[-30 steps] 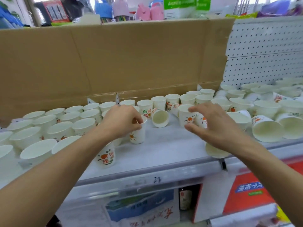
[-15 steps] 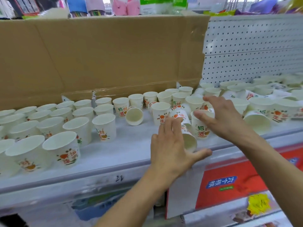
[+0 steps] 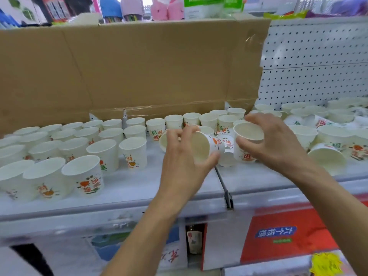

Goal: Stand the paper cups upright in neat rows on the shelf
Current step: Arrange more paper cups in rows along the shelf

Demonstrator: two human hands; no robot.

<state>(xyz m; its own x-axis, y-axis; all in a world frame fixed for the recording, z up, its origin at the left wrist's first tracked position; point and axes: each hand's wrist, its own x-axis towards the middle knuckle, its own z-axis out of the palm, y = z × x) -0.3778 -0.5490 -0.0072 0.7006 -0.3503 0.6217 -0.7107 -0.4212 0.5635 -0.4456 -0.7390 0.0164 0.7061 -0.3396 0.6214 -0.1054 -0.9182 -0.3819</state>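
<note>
Pale shelf point(image 3: 127, 188) — cardboard point(image 3: 139, 72) behind; both hands point(image 3: 185, 162) point(image 3: 276, 144) grip paper cups point(image 3: 205, 148).

You have one view only, from the camera on your head. It looks forward and down onto the shelf point(image 3: 139, 188) from close in, with your forearms entering from the bottom edge. Behind the shelf, the cardboard sheet point(image 3: 139, 72) fills the upper frame; right of the cardboard stands the pegboard point(image 3: 318, 66).
</note>
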